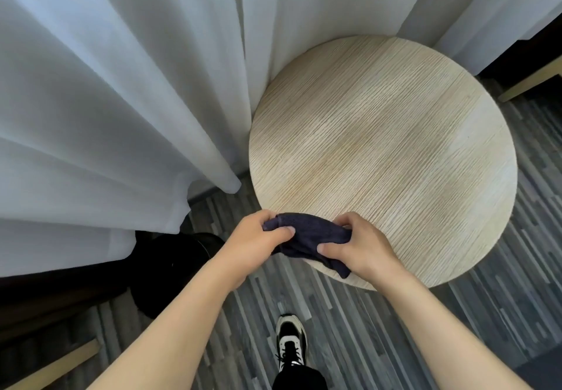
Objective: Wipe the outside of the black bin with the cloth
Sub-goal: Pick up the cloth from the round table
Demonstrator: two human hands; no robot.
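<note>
A dark navy cloth (313, 239) is bunched between both hands at the near edge of the round table. My left hand (254, 239) grips its left end, thumb over the top. My right hand (359, 248) pinches its right side, and a corner of the cloth hangs below that hand. The black bin (173, 271) stands on the floor at the lower left, under my left forearm and partly tucked beneath the white curtain; only its dark side and part of its rim show.
A round light-wood table (395, 152) fills the right centre. White curtains (106, 100) hang along the left and back. The floor is grey striped carpet (349, 329). My shoe (290, 342) is near the bottom. Wooden furniture legs show at lower left (54, 365) and upper right (532, 82).
</note>
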